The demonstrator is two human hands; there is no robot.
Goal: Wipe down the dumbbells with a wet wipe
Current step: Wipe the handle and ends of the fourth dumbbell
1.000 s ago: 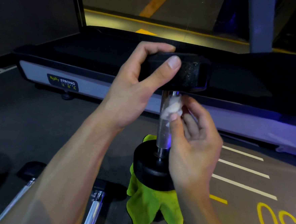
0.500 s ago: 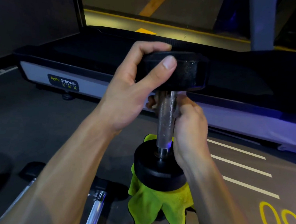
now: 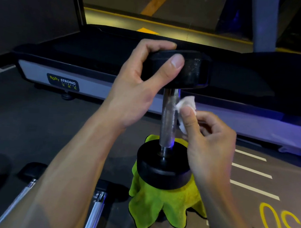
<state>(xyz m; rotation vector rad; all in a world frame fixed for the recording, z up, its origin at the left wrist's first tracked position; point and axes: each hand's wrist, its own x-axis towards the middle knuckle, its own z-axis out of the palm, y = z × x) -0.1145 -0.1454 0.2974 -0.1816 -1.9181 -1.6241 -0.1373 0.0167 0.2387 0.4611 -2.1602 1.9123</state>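
Between thumb and fingers of the left hand (image 3: pixel 139 88): the top head of an upright dumbbell (image 3: pixel 169 118).
Its lower head stands on a green cloth (image 3: pixel 159 203). Just beside the metal handle, the right hand (image 3: pixel 208 144) pinches a crumpled white wet wipe (image 3: pixel 186 105) under its thumb, the wipe touching the handle's right side.

One camera sits on the person's head. It looks forward and down, close to the upright dumbbell (image 3: pixel 170 118) at 12 o'clock.

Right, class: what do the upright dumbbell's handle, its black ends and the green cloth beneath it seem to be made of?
Dumbbell handle: shiny silver, finely textured, probably knurled chromed steel. Black round ends: matte, dull sheen, likely rubber coating. Bright green cloth: fuzzy, limp folds, probably microfibre.
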